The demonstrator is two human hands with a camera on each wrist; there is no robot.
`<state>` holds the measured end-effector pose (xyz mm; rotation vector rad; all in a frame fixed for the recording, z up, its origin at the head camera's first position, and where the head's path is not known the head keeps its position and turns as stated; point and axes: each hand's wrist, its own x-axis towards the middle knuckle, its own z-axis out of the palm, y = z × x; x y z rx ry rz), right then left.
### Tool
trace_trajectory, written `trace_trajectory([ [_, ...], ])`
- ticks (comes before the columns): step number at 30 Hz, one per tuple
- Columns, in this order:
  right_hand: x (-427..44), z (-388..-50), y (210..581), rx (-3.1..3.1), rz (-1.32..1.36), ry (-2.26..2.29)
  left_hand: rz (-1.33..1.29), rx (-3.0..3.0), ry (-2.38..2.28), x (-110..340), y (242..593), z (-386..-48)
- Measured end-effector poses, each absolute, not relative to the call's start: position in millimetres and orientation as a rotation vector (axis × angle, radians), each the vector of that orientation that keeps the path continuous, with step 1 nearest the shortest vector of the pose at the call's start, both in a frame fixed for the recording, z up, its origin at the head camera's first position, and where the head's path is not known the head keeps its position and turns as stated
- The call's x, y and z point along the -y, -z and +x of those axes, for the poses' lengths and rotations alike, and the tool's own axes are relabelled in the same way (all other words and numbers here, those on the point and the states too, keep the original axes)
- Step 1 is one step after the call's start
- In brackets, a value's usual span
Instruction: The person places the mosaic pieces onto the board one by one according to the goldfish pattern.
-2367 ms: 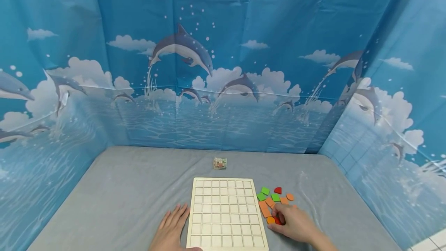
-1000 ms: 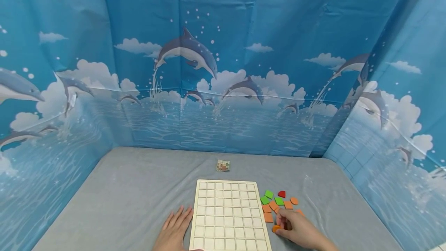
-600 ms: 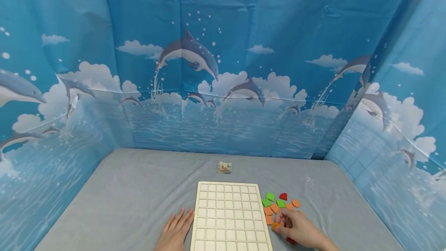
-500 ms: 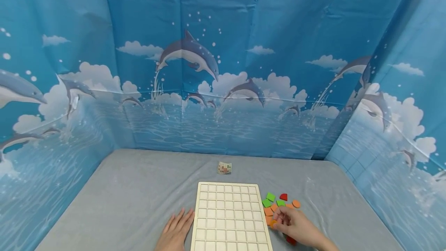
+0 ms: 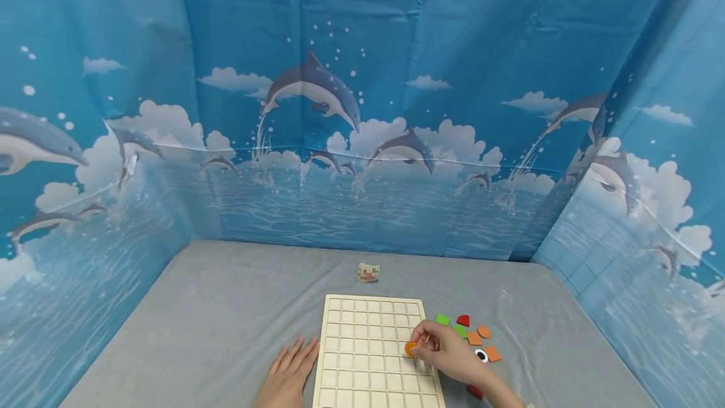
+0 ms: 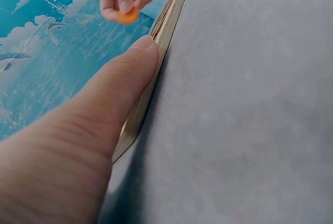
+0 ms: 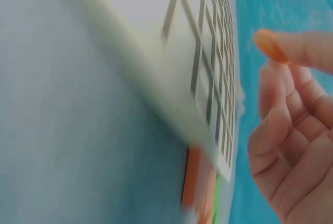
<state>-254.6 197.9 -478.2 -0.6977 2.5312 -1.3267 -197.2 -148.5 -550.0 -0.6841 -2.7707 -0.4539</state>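
My right hand pinches a round orange tile between thumb and finger over the right part of a pale gridded board. In the right wrist view the orange tile stands clear of the board's surface, its lower side facing away from me. No tiles lie in the board's visible squares. My left hand lies flat on the grey cloth, fingers spread, against the board's left edge. Its thumb rests along the board's near edge in the left wrist view.
Right of the board lie loose tiles: green, red, orange and a white-and-black eye tile. Another red piece is partly under the right forearm. A small patterned card lies behind the board.
My right hand has picked the round orange tile from the loose pile and carried it left over the board. The eye tile has come into sight. My left hand stays by the board.
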Motion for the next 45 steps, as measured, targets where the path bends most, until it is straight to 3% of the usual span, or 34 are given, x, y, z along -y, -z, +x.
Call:
trace_trajectory([
  [24,-109.0,-281.6,476.4,-2.503,-0.818,1.344,-0.571,2.903,0.554,140.8,543.0,-194.4],
  [45,-63.5,-298.1,485.8,-2.601,-0.778,1.300,-0.599,2.835,0.517,141.4,547.7,-193.5],
])
